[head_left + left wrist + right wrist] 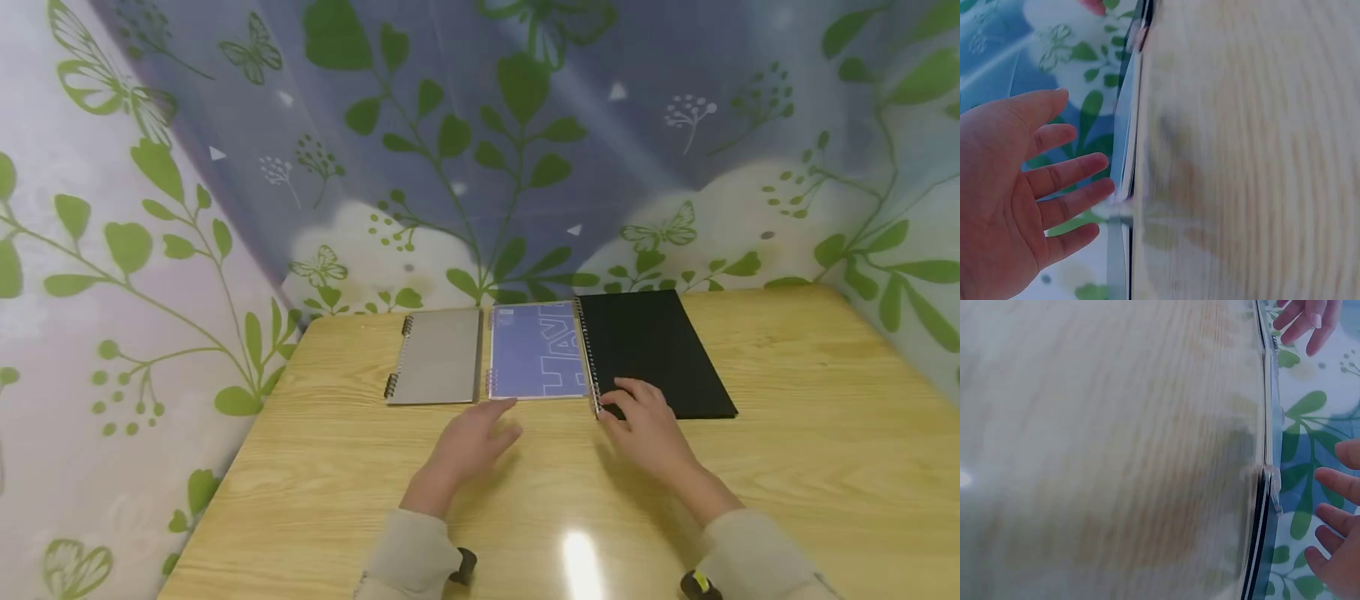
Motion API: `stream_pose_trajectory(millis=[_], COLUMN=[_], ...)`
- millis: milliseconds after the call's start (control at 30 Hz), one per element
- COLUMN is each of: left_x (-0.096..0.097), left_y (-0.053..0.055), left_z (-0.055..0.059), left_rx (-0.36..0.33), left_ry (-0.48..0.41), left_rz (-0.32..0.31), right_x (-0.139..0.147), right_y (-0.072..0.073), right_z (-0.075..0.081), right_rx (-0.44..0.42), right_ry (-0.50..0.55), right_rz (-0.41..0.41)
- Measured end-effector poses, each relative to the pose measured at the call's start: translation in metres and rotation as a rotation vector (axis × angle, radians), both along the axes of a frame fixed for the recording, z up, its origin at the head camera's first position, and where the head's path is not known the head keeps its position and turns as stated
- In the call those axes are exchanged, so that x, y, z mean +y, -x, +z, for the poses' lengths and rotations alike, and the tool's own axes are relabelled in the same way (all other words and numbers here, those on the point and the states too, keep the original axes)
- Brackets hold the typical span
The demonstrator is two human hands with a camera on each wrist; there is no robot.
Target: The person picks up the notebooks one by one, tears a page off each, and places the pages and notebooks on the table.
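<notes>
Three spiral-bound notebooks lie side by side on the table: a grey one [437, 357] at left, a blue one [528, 350] with outlined lettering in the middle, and a larger black one [652, 354] at right. My left hand [468, 446] hovers near the front edges of the grey and blue notebooks, holding nothing. In the left wrist view its fingers [1069, 206] are spread and relaxed. My right hand [648, 429] is over the black notebook's lower left corner, by its spiral. Its fingers [1338, 519] appear loosely extended in the right wrist view, with nothing between them.
The wooden table [315, 500] extends in front of the notebooks and to both sides. Behind it hangs a curtain [420, 167] with leaves and butterflies, touching the table's back edge. A bright light reflection shows near the front.
</notes>
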State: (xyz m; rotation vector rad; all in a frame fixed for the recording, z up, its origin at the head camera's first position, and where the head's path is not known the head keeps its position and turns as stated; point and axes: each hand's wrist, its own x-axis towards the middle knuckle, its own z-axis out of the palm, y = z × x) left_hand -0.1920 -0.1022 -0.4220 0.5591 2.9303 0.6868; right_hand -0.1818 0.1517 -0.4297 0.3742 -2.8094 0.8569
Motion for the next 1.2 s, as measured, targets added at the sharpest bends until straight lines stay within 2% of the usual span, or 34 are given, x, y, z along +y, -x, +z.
stream_pose_trajectory(millis=[167,400,567,800,933,1033,1200], left_x=[-0.024,-0.074,-0.102,-0.117,-0.124,-0.129,-0.128], left_y=[0.006,0.021,0.029,0.038,0.045,0.048,0.055], left_z=[0.000,0.001,0.001,-0.013,-0.017,-0.019,-0.022], left_rx=[-0.027,0.011,-0.053,-0.123,-0.166,-0.198,-0.256], left_ry=[-0.060,-0.112,-0.144,-0.128,-0.190,-0.219,-0.217], left_rz=[0.092,0.304,0.444,0.538,0.587,0.626,0.651], right_x=[-0.011,-0.052,-0.083,-0.111,-0.130,-0.147,-0.172], right_y=[0.010,0.019,0.022,0.026,0.032,0.036,0.043], right_z=[-0.001,-0.006,-0.011,-0.016,-0.019,-0.019,-0.019], right_rx=[-0.044,-0.201,-0.269,-0.306,-0.369,-0.417,-0.408], right_ry=[0.082,0.251,0.389,0.490,0.529,0.545,0.515], right_rz=[0.049,0.104,0.099,0.083,0.055,0.053,0.059])
